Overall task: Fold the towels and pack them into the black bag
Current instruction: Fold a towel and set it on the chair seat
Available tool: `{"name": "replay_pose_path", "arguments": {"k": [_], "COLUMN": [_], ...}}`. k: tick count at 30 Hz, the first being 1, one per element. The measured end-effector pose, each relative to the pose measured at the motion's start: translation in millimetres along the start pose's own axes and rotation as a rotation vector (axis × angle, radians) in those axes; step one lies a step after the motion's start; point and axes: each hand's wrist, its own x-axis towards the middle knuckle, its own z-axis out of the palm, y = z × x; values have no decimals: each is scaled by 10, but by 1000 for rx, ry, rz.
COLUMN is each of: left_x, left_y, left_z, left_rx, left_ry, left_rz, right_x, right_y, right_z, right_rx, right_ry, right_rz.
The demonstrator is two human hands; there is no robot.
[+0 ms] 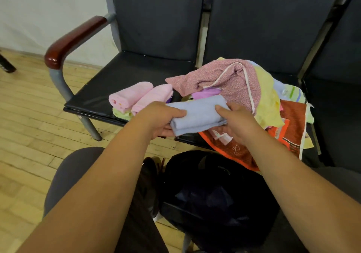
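Blue folded towel [199, 114] over the front edge of the bench [91, 100], pinched at one end by the left hand [164, 118] and at the other by the right hand [238, 123]. Two pink towels [136, 96] just beside. Messy towel pile [234, 80] behind. Black bag [214, 190] down on the floor.

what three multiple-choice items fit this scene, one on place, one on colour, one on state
1. The bag is: A on the armrest; B below the front of the seat; C on the pile.
2. The towel held by the left hand and right hand is: A blue; B orange; C green.
3. The pink towels are: A folded; B spread flat; C hanging.
B: it sits lower than the seat edge. A: the cloth is light blue. A: both lie as compact bundles.
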Motion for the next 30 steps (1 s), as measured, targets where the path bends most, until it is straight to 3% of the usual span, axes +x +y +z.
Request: {"name": "replay_pose_path", "arguments": {"k": [6,10,15,23,26,30], "left_x": [47,257,538,850,911,1002], "left_y": [588,495,397,457,437,441], "left_z": [-495,-800,-1071,-1187,-1138,-1082], "left_rx": [158,31,-53,162,401,613], "left_ry": [229,322,320,307,264,328], "left_rz": [82,49,-12,-142,-242,-278], "right_x": [405,742,1191,1711,1791,1784], "right_y": [-498,-764,-814,-631,-523,-399], "right_z": [580,1069,1564,1814,1830,1830], "right_rx": [-184,-378,-466,-639,-736,-742], "right_ry": [-19,16,9,-13,-36,-80], "right_rz": [-107,-189,-131,-69,-76,-92]}}
